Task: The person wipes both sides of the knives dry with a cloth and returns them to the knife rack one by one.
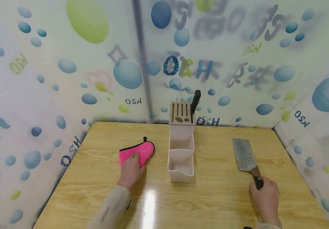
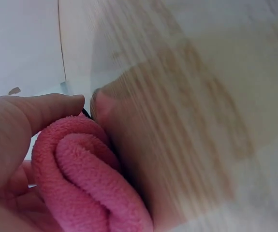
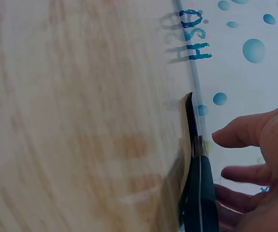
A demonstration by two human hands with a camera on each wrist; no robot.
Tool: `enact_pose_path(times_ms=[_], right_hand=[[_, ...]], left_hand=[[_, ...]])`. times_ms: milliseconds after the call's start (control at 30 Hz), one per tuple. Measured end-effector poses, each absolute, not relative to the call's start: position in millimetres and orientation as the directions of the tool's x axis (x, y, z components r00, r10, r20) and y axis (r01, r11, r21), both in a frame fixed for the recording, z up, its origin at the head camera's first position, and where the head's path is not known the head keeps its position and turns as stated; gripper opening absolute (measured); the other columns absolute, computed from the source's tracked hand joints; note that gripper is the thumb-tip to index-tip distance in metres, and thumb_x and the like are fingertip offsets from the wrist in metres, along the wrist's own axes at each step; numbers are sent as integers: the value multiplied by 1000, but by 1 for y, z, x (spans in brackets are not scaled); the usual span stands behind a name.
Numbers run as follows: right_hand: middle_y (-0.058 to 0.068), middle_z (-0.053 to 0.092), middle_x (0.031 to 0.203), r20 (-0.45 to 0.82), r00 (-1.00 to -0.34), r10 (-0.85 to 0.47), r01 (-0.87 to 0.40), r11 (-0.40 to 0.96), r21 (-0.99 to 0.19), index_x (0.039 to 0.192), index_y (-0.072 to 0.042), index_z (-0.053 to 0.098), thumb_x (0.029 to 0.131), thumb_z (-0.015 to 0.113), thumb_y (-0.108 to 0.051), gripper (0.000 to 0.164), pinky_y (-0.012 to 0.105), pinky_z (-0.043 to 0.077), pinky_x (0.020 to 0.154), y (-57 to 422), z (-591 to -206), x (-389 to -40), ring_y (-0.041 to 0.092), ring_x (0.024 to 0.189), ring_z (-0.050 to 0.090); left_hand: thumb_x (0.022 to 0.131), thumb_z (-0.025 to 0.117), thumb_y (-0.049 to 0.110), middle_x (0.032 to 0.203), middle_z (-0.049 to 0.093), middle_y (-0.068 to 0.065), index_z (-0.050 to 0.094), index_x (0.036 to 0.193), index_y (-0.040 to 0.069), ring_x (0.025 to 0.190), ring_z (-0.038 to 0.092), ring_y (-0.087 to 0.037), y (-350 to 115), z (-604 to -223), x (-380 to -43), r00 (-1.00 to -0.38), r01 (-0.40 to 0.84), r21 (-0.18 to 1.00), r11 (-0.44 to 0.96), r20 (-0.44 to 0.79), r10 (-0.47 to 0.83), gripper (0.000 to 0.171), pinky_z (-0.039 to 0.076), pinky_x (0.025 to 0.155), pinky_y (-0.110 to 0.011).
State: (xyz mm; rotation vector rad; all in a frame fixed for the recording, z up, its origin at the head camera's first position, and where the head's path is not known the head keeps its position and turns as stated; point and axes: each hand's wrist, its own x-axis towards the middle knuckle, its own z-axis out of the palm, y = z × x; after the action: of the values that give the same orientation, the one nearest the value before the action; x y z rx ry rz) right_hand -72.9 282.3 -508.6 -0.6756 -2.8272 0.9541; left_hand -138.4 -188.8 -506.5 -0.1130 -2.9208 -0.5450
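My left hand [image 1: 131,171] lies over a folded pink cloth [image 1: 145,152] with black edging and a small black loop, on the left part of the table. In the left wrist view the thumb and fingers are around the plush cloth [image 2: 85,179], though part of the fingers is hidden behind it. At the right, my right hand [image 1: 265,195] is at the black handle of a cleaver [image 1: 243,155], which lies flat with its blade pointing away. The right wrist view shows the thumb apart from the cleaver handle [image 3: 201,193] and the fingers loosely spread beside it.
A pale knife and utensil holder [image 1: 181,175] stands at the middle of the wooden table [image 1: 218,197]. One black-handled knife [image 1: 195,101] is in its slotted top. Walls [image 1: 224,63] printed with coloured drops border the table at the back and sides.
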Motion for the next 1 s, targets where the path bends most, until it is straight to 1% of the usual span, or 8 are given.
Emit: enact_pose_path(times_ms=[133,200,433,533,667,767,867,1000], right_hand=[[46,45,122,-136,-877,460,451,693,-563,136,26,39,90,59,-11,63,65,40,97,285,-510,-72,58,115,43],[47,45,119,-151,-874,463,465,703,-538,135,28,38,89,60,-11,64,65,39,96,286,-511,-71,59,112,44],[48,53,107,-108,-894,436,431,766,-476,122,29,49,87,63,-13,56,66,39,94,292,-514,-69,61,105,48],[46,56,101,-105,-900,424,420,777,-469,116,27,53,87,65,-13,51,64,41,88,295,-515,-69,59,101,51],[41,58,94,-132,-903,409,421,783,-457,111,26,56,87,66,-13,46,57,44,78,301,-514,-72,54,93,55],[39,59,93,-171,-902,396,429,787,-444,111,25,55,87,65,-13,46,55,45,77,304,-511,-75,52,91,57],[39,60,95,-217,-897,386,443,781,-441,112,25,54,88,66,-15,48,56,48,77,305,-510,-77,50,91,58],[37,62,97,-278,-884,376,466,758,-456,113,25,54,90,66,-21,53,52,50,75,303,-508,-80,46,89,60]], left_hand=[[80,87,19,89,65,-21,62,109,-11,75,69,-40,-185,-509,-140,-981,94,310,946,190,35,49,60,65,-50],[80,88,22,85,63,-19,61,104,-9,72,68,-38,-184,-510,-141,-982,82,306,949,188,24,48,59,61,-50],[81,88,24,76,61,-16,61,91,-5,70,67,-36,-180,-509,-145,-979,75,283,956,202,17,41,58,58,-48],[82,87,20,71,61,-15,60,84,-4,67,66,-35,-180,-508,-147,-975,92,261,961,219,34,36,57,56,-46],[84,82,11,65,57,-11,57,74,0,60,63,-31,-181,-506,-150,-973,103,266,958,228,42,29,55,50,-44],[83,77,4,61,54,-8,54,67,4,55,60,-27,-182,-505,-151,-973,103,277,955,228,38,28,53,47,-42],[81,72,-1,59,52,-7,52,65,5,54,57,-24,-183,-503,-153,-975,96,279,955,219,34,26,52,46,-40],[81,70,-3,60,53,-8,54,66,3,55,57,-26,-184,-501,-154,-975,91,268,959,220,32,22,53,48,-41]])
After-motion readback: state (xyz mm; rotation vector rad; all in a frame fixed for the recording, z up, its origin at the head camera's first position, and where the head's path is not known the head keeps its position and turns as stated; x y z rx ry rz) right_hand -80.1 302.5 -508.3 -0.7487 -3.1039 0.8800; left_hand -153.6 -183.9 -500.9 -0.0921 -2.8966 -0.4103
